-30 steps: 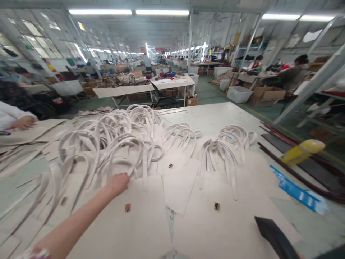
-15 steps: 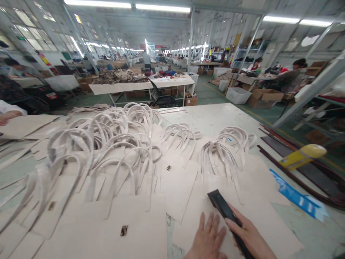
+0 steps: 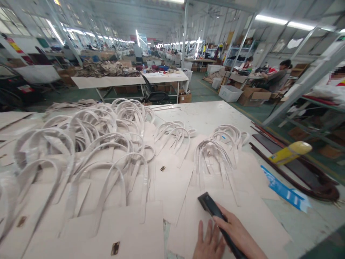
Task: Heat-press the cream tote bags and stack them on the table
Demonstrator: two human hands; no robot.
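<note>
My right hand [image 3: 238, 230] grips a long black hand tool, shaped like a hair clipper [image 3: 215, 212], whose wider head points forward and left over a pale beige bag panel [image 3: 256, 216]. Beside it, my left hand [image 3: 208, 242] lies flat on the same panel with its fingers apart. Just beyond the tool's head stands a group of pale looped straps [image 3: 212, 154]. More strapped panels cover the left side, including a large heap of loops [image 3: 91, 133]. Small metal fittings [image 3: 115, 248] sit on some panels.
A yellow object [image 3: 292, 153], dark strips [image 3: 269, 154] and a blue-and-white plastic piece [image 3: 287, 192] lie along the right of the table. Behind the table are an office chair [image 3: 155, 95] and another worktable [image 3: 107, 82]. Other people work farther off.
The view has turned slightly to the right, so things sit farther left. A person's hand at the far left has left the view. The black tool stays in my right hand.
</note>
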